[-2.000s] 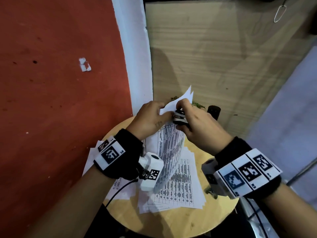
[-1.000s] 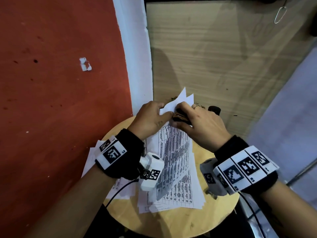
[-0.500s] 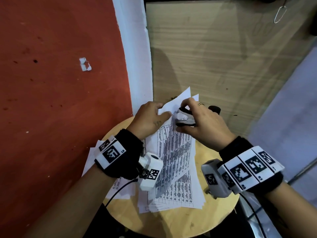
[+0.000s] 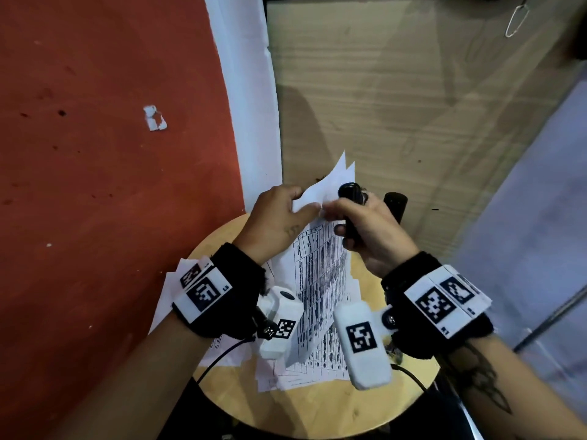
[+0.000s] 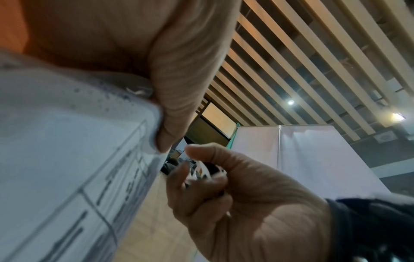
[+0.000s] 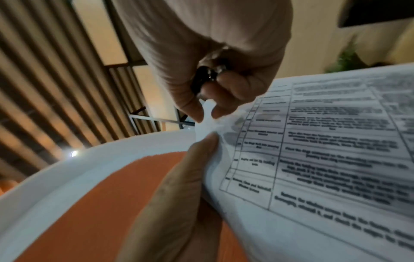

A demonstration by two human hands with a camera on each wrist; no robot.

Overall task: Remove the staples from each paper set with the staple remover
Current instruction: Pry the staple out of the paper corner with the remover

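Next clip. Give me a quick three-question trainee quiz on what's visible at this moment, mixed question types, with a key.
1. True or false: the left hand pinches the corner of the raised paper set.
2. What does the right hand have in its grip?
A. a pen
B. the black staple remover
C. nothing
3. Fill in: more printed sheets lie on the round wooden ____.

Key:
1. True. The thumb presses the sheet's corner against the fingers.
2. B. The tool sits in the curled fingers while the thumb and forefinger tips meet at the paper's torn corner.
3. table.
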